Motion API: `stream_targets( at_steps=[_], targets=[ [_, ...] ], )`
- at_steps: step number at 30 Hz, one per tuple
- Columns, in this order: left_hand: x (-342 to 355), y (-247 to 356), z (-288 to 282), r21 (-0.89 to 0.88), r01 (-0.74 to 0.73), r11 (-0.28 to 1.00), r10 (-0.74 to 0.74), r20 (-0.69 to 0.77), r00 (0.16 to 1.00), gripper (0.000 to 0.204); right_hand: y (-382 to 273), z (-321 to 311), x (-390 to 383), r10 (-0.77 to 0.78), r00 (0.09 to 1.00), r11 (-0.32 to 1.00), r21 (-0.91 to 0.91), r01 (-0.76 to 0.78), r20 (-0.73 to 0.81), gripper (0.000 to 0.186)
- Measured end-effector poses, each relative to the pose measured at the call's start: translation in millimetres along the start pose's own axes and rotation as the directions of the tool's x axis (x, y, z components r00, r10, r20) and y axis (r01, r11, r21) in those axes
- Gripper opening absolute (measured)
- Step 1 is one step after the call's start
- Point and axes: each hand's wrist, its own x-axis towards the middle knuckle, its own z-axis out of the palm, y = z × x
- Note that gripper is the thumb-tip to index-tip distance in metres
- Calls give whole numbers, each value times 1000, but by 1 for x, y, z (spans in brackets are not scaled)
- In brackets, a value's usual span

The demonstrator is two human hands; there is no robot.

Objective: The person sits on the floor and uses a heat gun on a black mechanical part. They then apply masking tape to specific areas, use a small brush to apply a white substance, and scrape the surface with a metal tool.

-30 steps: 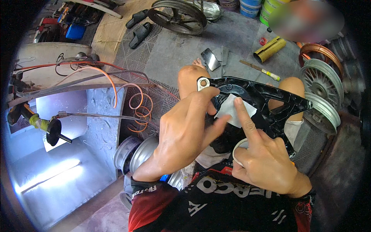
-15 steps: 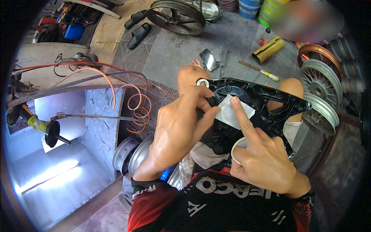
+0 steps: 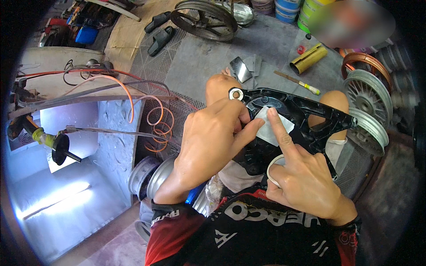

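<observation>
A black painted metal motorcycle part (image 3: 310,117), seemingly a swingarm or cover, rests across my knees, with a round bushing (image 3: 236,94) at its upper left corner. On its face lies a white piece of masking tape (image 3: 276,131). My left hand (image 3: 213,133) is at the tape's left edge, its fingers curled and its thumb tip against the tape; its fingertips are partly hidden. My right hand (image 3: 304,181) has a tape roll (image 3: 275,170) hooked in its curled fingers and thumb. Its index finger stretches out and presses on the top of the tape piece.
Wheel rims (image 3: 368,97) are stacked at right. A file (image 3: 297,82), a yellow tube (image 3: 309,58) and a dark shiny plate (image 3: 241,69) lie on the floor ahead. Another wheel (image 3: 204,22) and slippers (image 3: 160,41) lie farther off. A coiled orange hose (image 3: 157,117) hangs at left.
My left thumb has slid right onto the tape's edge, and the left hand has shifted slightly right. My right index finger stays on the tape, with only a small shift.
</observation>
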Motion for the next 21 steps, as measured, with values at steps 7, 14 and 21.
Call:
stream_targets(
  at_steps=[7, 14, 21],
  targets=[
    [-2, 5, -2, -126, 32, 992, -32, 4, 999, 21, 7, -1, -2, -41, 999, 998, 55, 40, 16, 15],
    [-4, -3, -1, -62, 74, 995, -70, 56, 996, 22, 8, 1, -4, -4, 999, 999, 48, 2, 40, 13],
    [-5, -3, -2, -57, 132, 990, -127, 80, 989, 23, 16, 4, -9, -20, 997, 988, 154, 32, -80, 18]
  ],
)
